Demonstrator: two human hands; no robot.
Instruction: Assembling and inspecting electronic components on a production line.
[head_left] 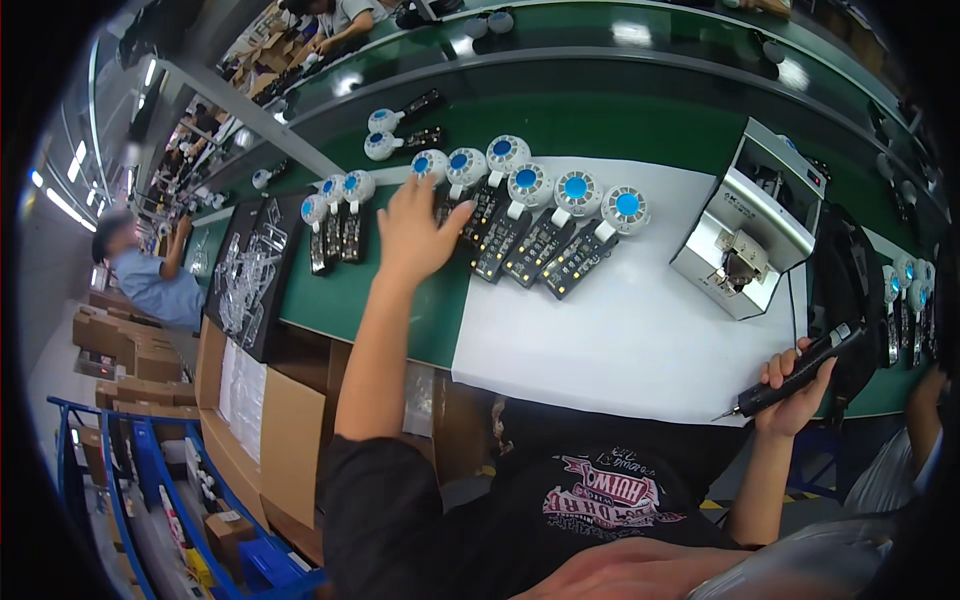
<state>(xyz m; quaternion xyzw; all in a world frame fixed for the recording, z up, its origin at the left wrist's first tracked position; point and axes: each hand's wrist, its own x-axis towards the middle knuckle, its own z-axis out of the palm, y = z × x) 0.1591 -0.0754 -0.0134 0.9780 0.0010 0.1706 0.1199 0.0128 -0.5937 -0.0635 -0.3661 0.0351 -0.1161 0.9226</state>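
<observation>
Fingers spread, my left hand (415, 228) reaches over the left end of a row of small units. Each unit has a white round head with a blue centre and a black bar with small parts along it. Its fingertips are at the leftmost white round head (430, 164); whether they press on it I cannot tell. To the right, more units such as the one with the blue-centred head (577, 192) lie slanted on a white sheet (560, 350). My right hand (797, 392) is wrapped round a black electric screwdriver (800, 372), its thin bit pointing left over the sheet's near edge.
A silver box-shaped screw feeder (745, 225) stands at the right of the sheet. Left are several more units (350, 187) and a black tray (250, 270) of clear plastic parts. An open carton (290, 440) is below. A conveyor (600, 70) runs behind; other people sit nearby.
</observation>
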